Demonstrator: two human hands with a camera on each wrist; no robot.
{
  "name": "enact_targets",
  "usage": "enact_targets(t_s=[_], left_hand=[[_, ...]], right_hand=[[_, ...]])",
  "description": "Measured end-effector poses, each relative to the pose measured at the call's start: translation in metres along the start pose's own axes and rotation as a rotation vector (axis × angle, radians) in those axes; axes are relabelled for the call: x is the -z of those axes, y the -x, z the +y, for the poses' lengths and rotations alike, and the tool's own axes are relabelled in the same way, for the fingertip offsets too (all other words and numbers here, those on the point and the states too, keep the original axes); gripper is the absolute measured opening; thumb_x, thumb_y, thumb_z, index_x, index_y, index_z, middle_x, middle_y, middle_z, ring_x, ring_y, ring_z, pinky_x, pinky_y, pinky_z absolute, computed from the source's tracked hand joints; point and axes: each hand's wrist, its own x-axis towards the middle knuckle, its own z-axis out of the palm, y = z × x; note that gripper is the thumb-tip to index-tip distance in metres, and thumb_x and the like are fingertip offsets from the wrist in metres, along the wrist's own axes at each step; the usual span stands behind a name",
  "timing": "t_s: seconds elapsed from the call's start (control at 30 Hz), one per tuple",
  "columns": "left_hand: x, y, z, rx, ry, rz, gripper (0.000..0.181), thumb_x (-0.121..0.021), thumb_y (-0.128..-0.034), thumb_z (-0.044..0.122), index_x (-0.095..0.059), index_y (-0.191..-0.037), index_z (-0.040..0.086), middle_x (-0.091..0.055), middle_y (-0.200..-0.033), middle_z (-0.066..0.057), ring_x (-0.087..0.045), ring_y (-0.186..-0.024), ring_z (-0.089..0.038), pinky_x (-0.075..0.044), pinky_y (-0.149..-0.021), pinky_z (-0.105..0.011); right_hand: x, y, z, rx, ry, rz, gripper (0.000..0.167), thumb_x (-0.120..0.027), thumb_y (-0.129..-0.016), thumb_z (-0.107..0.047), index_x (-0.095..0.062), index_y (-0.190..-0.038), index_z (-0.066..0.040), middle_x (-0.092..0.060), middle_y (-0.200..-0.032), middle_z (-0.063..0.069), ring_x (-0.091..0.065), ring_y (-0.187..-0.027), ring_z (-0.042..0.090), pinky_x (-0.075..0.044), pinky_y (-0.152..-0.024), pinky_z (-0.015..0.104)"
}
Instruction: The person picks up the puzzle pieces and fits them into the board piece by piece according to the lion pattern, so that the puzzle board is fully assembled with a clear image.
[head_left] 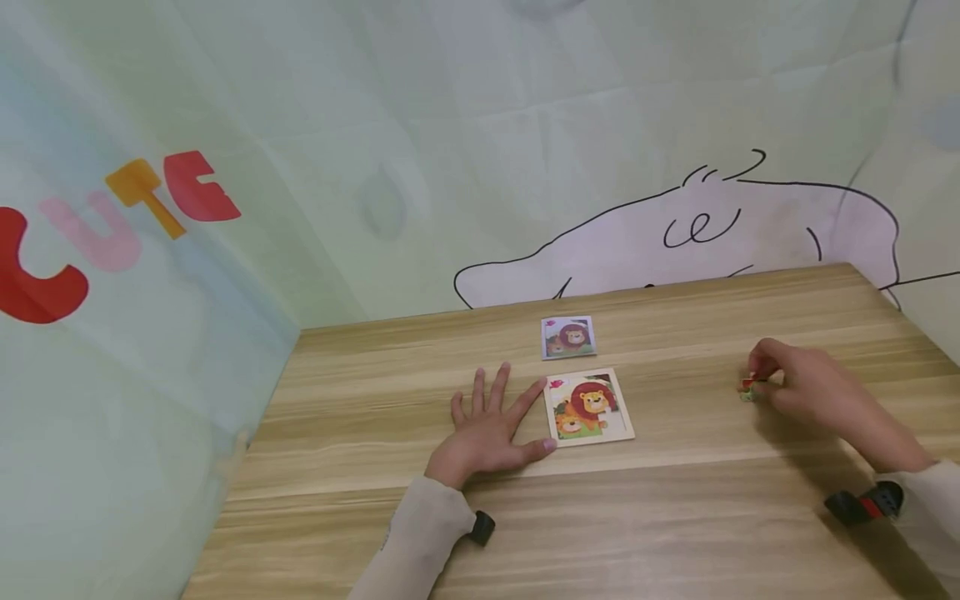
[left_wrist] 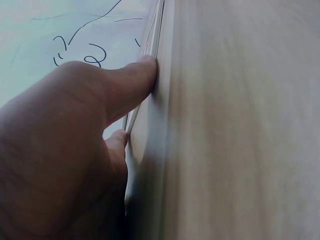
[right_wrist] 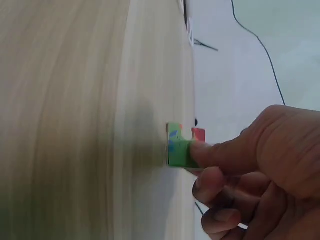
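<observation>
A small square jigsaw puzzle (head_left: 587,407) with a lion picture lies in its pale wooden frame on the table; a gap shows at its lower right corner. My left hand (head_left: 486,437) rests on the tabletop with fingers spread, its thumb and index fingertip touching the frame's left edge. Off to the right, my right hand (head_left: 813,392) pinches a green and red puzzle piece (right_wrist: 181,152) between thumb and fingers. In the right wrist view the piece has a rounded notch in one side and is held close to the tabletop.
Behind the puzzle lies a small picture card (head_left: 568,337) with the same lion scene. The wood-grain table (head_left: 675,517) meets a printed cloth backdrop (head_left: 420,150) along its far and left edges. A dark wrist strap (head_left: 866,502) sits on the right wrist.
</observation>
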Motion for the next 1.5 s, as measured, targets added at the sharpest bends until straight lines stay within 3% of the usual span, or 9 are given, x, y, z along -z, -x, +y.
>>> enact_targets(t_s=[0.17,0.27,0.5,0.73,1.0,1.5], left_hand=[[-0.002,-0.002,-0.001,-0.014,0.009,0.008,0.09,-0.05,-0.0951,0.081,-0.011,-0.17,0.05,0.014,-0.183,-0.01,0.019,-0.166,-0.05,0.006,-0.125,-0.082],[-0.005,-0.005,-0.003,-0.017,0.01,0.006,0.092,-0.051,-0.094,0.082,-0.01,-0.17,0.052,0.017,-0.183,-0.009,0.023,-0.166,-0.049,0.009,-0.125,-0.082],[-0.008,-0.007,-0.006,0.003,0.027,-0.006,0.093,-0.053,-0.0936,0.081,-0.008,-0.17,0.053,0.023,-0.182,-0.005,0.028,-0.165,-0.045,0.013,-0.124,-0.082],[-0.008,-0.007,-0.005,0.002,0.032,-0.002,0.092,-0.052,-0.0938,0.082,-0.009,-0.17,0.053,0.021,-0.182,-0.006,0.028,-0.165,-0.046,0.013,-0.124,-0.082],[-0.005,-0.004,-0.004,-0.005,0.018,-0.002,0.093,-0.051,-0.0936,0.083,-0.008,-0.17,0.052,0.018,-0.183,-0.008,0.024,-0.166,-0.048,0.01,-0.124,-0.082],[-0.002,0.0,-0.003,-0.019,0.016,0.012,0.09,-0.05,-0.0949,0.082,-0.01,-0.17,0.052,0.014,-0.183,-0.011,0.019,-0.166,-0.05,0.007,-0.125,-0.082]], right_hand=[[-0.005,-0.007,-0.017,0.046,-0.089,0.014,0.021,-0.084,-0.088,-0.004,-0.066,-0.094,-0.012,-0.082,-0.089,0.002,-0.065,-0.078,0.0,-0.041,-0.063,0.024],[-0.008,-0.011,-0.031,0.052,-0.179,-0.005,0.019,-0.085,-0.089,-0.005,-0.069,-0.099,-0.011,-0.082,-0.09,0.002,-0.058,-0.073,-0.007,-0.042,-0.061,0.023],[-0.018,-0.022,-0.058,0.041,-0.266,-0.08,0.014,-0.082,-0.093,-0.01,-0.074,-0.103,-0.014,-0.081,-0.091,-0.001,-0.064,-0.075,0.0,-0.047,-0.065,0.022],[-0.03,-0.028,-0.074,0.067,-0.341,-0.089,0.012,-0.084,-0.092,-0.01,-0.076,-0.1,-0.013,-0.077,-0.088,-0.003,-0.063,-0.08,0.001,-0.051,-0.069,0.02],[-0.036,-0.034,-0.09,0.078,-0.334,-0.125,0.013,-0.084,-0.092,-0.01,-0.076,-0.095,-0.02,-0.077,-0.09,-0.007,-0.064,-0.086,0.007,-0.053,-0.077,0.024],[-0.054,-0.043,-0.117,0.112,-0.377,-0.224,0.011,-0.084,-0.092,-0.011,-0.079,-0.099,-0.018,-0.076,-0.086,-0.008,-0.062,-0.085,0.013,-0.05,-0.083,0.031]])
